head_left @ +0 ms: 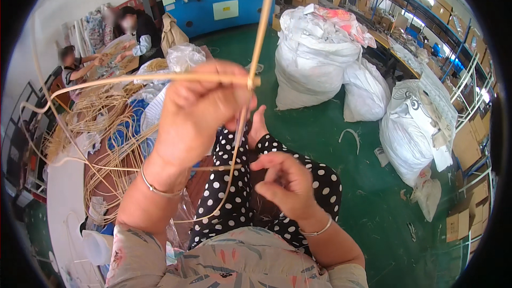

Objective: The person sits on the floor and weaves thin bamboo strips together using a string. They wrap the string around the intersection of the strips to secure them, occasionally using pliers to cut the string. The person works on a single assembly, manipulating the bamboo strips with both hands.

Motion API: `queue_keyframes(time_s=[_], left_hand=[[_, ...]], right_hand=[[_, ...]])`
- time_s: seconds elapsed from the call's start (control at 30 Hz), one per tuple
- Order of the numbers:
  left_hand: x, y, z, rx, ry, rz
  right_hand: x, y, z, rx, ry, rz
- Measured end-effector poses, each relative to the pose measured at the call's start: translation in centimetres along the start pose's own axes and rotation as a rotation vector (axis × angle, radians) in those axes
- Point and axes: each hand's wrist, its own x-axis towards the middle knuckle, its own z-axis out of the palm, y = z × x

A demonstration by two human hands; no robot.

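Cane strips [260, 32] crossed in L hand [200, 104]

Strips hung over spotted trousers [327, 185], L fingers clamped on them nr crossing [251, 81]. R hand [288, 186]: fingers were apart, nothing visibly held. Cane looked v. light, springy, prob. apt to split; best held at crossing.

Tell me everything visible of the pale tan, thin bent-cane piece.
The pale tan, thin bent-cane piece looks like wood or rattan. A thicker straight rod crosses a horizontal one; below, a thinner strand curves down leftward. Wavy bends show at left. The left hand holds it near the crossing; the right hand is close below, contact unclear.
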Motion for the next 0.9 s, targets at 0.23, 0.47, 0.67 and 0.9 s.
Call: queue_keyframes(time_s=[0.23, 0.47, 0.67, 0.9], left_hand=[[1.7, 4.6, 2.2, -0.176, 0.102, 0.312], [-0.4, 2.7, 2.3, 0.101, -0.056, 0.318], [-3.8, 1.0, -0.1, 0.598, -0.292, 0.189], [-4.5, 1.8, 0.3, 0.718, -0.246, 0.313]], right_hand=[[2.5, -2.2, 1.7, -0.222, 0.028, -0.321], [3.8, -3.2, 0.2, -0.542, 0.196, -0.577], [4.7, -4.6, -0.2, -0.674, 0.161, -0.719], [4.6, -5.0, -0.2, -0.697, 0.094, -0.705]])
